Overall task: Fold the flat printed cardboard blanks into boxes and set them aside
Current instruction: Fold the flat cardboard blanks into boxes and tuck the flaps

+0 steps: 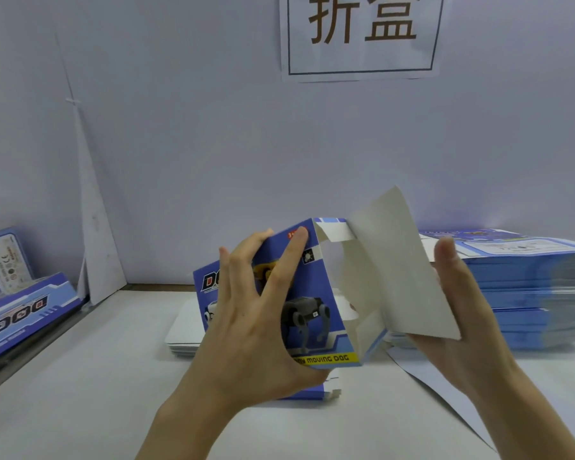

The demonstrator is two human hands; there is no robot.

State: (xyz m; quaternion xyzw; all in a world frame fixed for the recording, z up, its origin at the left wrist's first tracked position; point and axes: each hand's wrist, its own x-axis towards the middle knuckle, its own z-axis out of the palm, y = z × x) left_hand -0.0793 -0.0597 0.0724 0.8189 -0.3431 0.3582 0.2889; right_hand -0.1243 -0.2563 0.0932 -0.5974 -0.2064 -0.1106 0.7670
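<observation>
A blue printed cardboard blank [316, 303] with a robot dog picture is partly opened into a box shape above the table's middle. My left hand [246, 313] grips its printed front panel, fingers spread over the face and thumb under the lower edge. Its grey unprinted inner panel [399, 267] stands open to the right. My right hand [458, 310] holds that panel from behind, with the thumb at its right edge. A tall stack of flat blue blanks [528, 287] lies at the right.
Folded blue boxes [20, 307] lie at the left edge of the table. White flat sheets [186, 330] rest behind the held blank. A paper sign [362, 34] hangs on the white back wall. A white sheet [439, 386] lies under my right forearm.
</observation>
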